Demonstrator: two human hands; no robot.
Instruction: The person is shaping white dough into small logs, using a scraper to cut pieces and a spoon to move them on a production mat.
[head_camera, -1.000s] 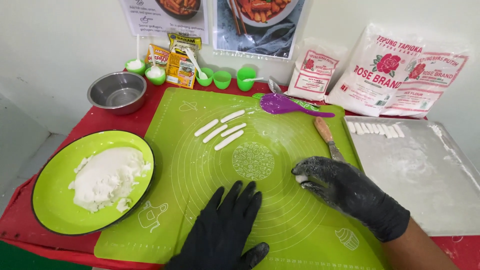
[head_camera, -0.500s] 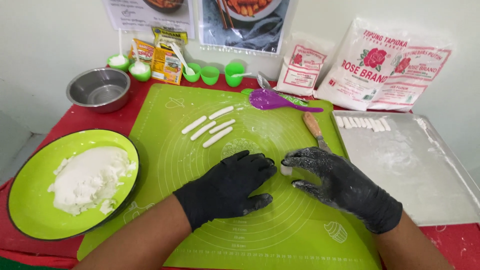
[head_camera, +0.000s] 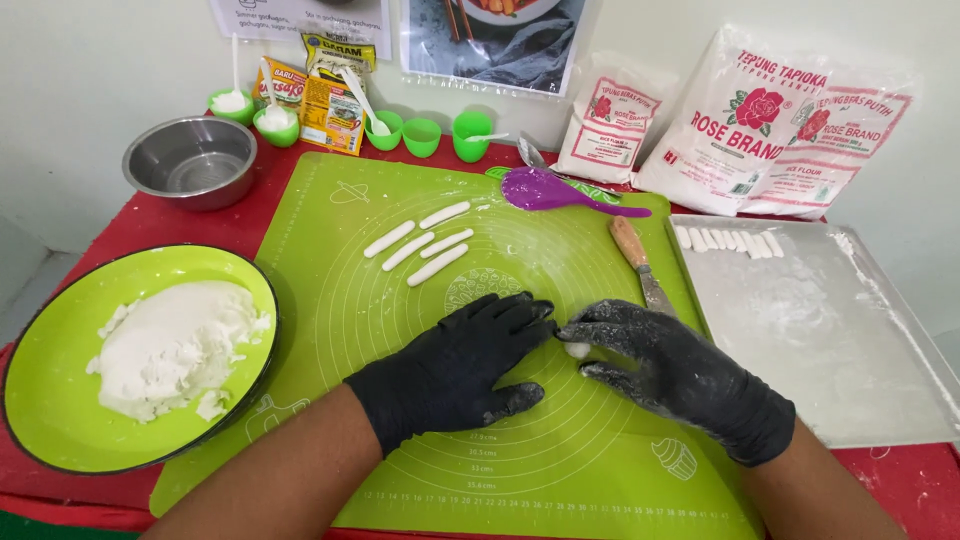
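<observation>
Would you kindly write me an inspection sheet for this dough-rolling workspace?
Surface: green silicone mat on a red table, floury.
Job's things: small white dough piece at the right hand's fingers; four rolled dough sticks on the mat; dough mound on green plate.
Clutter: purple spoon, wooden-handled knife, steel bowl, green cups, flour bags, tray with cut pieces.
Grippers: left hand flat on the mat; right hand cupped at the dough; both in black gloves.
Cables: nothing seen.
Surroundings: white wall, posters.
</observation>
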